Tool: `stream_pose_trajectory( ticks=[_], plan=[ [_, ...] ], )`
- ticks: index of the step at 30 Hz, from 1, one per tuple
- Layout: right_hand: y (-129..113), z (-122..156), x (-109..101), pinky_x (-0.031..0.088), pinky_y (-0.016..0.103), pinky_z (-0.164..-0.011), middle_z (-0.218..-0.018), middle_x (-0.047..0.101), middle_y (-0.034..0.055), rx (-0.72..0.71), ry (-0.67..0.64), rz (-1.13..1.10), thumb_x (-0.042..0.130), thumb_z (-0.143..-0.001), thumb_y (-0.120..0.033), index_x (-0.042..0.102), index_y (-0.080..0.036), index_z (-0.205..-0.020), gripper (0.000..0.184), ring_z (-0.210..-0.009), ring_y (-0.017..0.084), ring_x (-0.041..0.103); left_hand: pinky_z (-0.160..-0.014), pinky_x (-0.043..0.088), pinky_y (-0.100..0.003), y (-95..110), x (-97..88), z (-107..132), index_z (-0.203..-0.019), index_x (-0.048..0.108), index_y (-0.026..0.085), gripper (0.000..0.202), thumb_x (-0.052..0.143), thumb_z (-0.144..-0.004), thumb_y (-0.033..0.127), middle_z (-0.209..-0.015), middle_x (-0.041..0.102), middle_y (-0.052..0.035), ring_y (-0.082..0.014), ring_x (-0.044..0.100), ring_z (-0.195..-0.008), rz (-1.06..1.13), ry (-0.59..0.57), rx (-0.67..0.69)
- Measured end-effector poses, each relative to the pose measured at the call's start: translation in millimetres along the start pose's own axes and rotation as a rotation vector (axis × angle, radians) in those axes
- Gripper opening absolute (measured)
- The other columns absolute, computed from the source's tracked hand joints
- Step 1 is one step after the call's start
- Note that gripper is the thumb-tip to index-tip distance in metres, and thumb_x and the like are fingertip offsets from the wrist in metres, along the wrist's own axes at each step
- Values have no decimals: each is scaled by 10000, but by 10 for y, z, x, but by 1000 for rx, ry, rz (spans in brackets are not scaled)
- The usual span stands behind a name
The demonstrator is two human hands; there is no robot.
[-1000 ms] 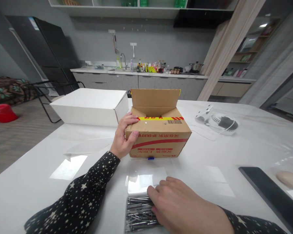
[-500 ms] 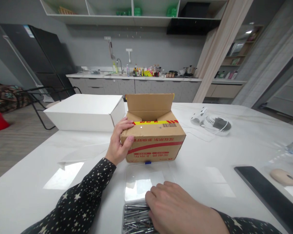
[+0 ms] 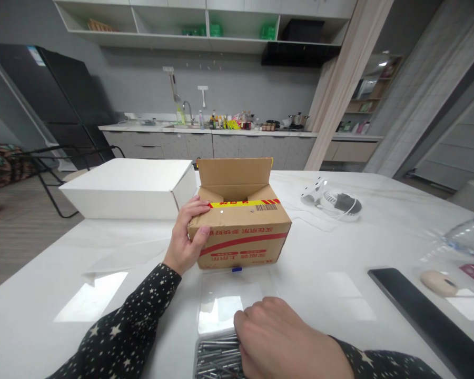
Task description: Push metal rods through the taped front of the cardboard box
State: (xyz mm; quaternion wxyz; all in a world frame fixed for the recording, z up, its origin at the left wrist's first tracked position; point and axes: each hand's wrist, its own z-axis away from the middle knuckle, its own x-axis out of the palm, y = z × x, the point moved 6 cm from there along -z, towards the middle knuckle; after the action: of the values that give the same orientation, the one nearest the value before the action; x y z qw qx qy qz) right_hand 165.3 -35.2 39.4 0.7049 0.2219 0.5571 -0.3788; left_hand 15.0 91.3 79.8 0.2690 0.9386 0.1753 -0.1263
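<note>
A brown cardboard box with red print and a yellow tape strip stands on the white table, its back flap raised. My left hand grips the box's near left corner, fingers curled over the top edge. A clear plastic tray lies in front of the box, and a pile of several long grey metal nails fills its near end. My right hand rests on the nails with fingers curled down; whether it holds any is hidden.
A closed white box sits at the back left. A white device with a cable lies at the back right. A dark keyboard, a beige mouse and a plastic bottle lie at the right.
The view has tilted up, so everything sits lower in frame and fewer nails show. Both hands keep their places on the box and the nails.
</note>
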Motion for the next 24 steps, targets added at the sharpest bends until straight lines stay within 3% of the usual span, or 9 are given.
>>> stream_pose_trajectory(
  ticks=[3,10,24],
  plan=[
    [2,11,-39,355,300,-514,-758,737,113,14,-30,-27,556,-748,-71,691,-129,-833,170,-627,237,681,-1181,358,-579,13,0,8,-1183,596,241,301,523,-955,423,-1271,626,-93,-296,462,-1394,15,4,16],
    [-67,-35,-5,410,326,-546,-763,736,126,-17,-95,25,569,-750,-74,689,-134,-834,158,-624,247,672,-1192,342,-565,-2,13,9,-1187,603,246,293,539,-955,414,-1285,617,-84,-294,452,-1400,38,4,10],
    [0,3,-39,250,316,-520,-737,725,115,-6,-54,-30,584,-763,-191,686,-141,-801,119,-560,201,590,-1178,358,-577,-19,-6,12,-1196,613,243,295,546,-957,403,-1273,628,-86,-296,464,-1393,45,25,42]
  ],
)
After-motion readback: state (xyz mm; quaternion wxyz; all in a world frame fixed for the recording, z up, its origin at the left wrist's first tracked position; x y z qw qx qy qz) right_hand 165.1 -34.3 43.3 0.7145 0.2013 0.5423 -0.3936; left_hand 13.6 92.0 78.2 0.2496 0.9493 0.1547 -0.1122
